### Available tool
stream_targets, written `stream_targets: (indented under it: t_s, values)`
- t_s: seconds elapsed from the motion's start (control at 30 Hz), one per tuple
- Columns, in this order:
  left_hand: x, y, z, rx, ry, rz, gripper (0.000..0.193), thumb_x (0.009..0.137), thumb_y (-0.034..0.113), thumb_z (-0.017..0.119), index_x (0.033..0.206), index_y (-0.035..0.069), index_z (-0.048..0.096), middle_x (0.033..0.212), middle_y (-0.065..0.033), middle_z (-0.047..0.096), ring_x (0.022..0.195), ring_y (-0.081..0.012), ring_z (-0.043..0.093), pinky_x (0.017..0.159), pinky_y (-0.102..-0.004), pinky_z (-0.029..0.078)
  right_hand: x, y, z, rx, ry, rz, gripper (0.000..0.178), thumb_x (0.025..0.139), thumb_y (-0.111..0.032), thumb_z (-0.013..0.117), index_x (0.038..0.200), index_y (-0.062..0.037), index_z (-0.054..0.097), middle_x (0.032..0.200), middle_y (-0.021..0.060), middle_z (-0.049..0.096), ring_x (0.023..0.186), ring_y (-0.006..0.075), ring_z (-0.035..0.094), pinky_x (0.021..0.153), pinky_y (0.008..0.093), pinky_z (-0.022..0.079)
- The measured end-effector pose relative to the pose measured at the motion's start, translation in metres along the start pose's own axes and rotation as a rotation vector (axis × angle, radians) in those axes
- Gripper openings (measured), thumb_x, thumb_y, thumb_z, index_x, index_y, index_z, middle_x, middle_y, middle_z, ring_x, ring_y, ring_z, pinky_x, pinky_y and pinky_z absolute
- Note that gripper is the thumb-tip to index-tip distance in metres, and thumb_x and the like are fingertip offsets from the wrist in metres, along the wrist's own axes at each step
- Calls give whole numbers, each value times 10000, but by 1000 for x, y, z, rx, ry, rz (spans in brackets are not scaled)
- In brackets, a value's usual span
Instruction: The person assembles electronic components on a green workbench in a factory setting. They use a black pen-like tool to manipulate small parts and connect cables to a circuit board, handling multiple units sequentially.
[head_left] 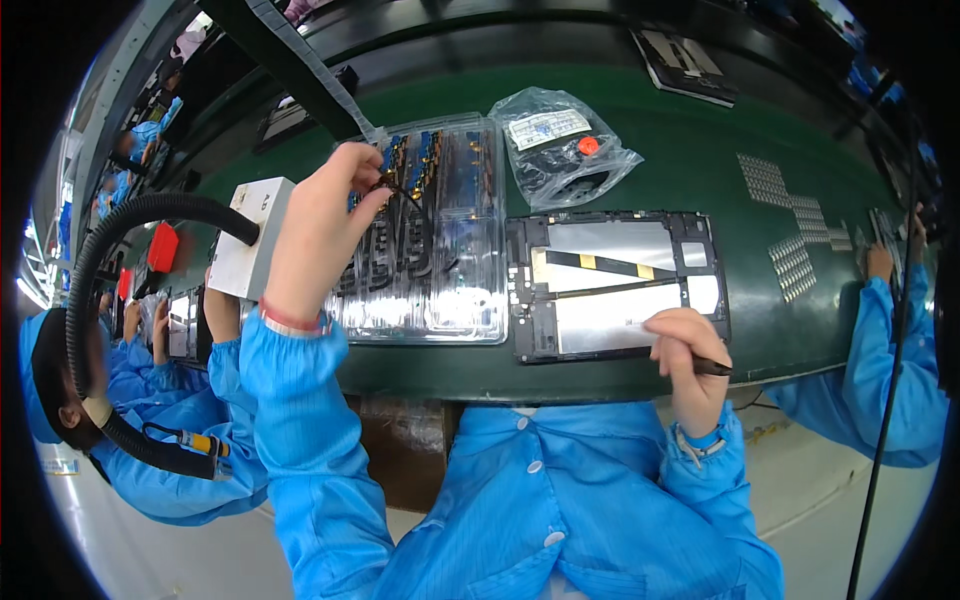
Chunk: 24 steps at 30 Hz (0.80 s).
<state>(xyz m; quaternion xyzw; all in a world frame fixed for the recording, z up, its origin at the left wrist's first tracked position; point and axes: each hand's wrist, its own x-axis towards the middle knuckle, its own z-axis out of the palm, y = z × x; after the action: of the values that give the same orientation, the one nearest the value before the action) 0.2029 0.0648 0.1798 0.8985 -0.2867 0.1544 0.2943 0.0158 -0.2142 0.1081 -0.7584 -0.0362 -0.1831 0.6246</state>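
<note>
My left hand [322,222] reaches over a clear plastic tray [472,325] and pinches the end of a small dark flex cable [405,192]. Rows of similar parts with blue, gold and black ends [415,160] lie in the tray's slots. To the right of the tray, a tablet-like device housing [600,330] lies flat, with silver plates inside a black frame. A black strip with yellow pieces [600,265] crosses its middle. By the housing's near right corner, my right hand [690,362] is closed around a dark, slim tool [713,367], whose kind I cannot make out.
A clear bag [560,150] with a white label and red dot lies behind the housing. Small silver pieces [790,215] sit in sheets on the green bench [800,340]. Left of the tray stand a white box [245,265] and a black corrugated hose [110,215]. Co-workers sit on both sides.
</note>
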Motion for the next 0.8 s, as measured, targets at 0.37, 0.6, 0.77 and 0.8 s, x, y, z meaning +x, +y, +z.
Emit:
stream_targets:
  t_s: [0.37, 0.6, 0.77, 0.8]
  values:
    - [-87, 97, 50, 43, -14, 725, 109, 699, 91, 629, 803, 57, 627, 828, -47, 590, 696, -168, 583, 670, -294, 514, 16, -9, 59, 616, -216, 523, 199, 867, -43, 549, 1037, 40, 613, 903, 95, 649, 824, 92, 593, 721, 203, 467]
    - [-84, 105, 59, -122, 15, 548, 189, 738, 182, 664, 873, 55, 625, 910, -50, 606, 765, -188, 601, 698, -326, 487, 15, -3, 57, 294, -139, 304, 186, 817, -31, 593, 992, 15, 638, 804, 88, 667, 742, 103, 617, 638, 227, 485]
    - [-76, 94, 64, -283, -104, 410, 292, 715, 143, 655, 971, 8, 614, 1006, -113, 606, 863, -246, 601, 729, -352, 480, 13, -12, 52, 75, -227, 204, 161, 750, -29, 642, 906, 7, 629, 712, 122, 626, 631, 142, 618, 564, 251, 468]
    - [-77, 95, 62, -318, -131, 389, 313, 709, 104, 653, 1000, -3, 606, 1013, -125, 602, 864, -264, 600, 731, -359, 479, 13, -13, 52, 89, -227, 166, 148, 760, -25, 642, 900, 18, 624, 686, 110, 617, 603, 114, 596, 536, 237, 451]
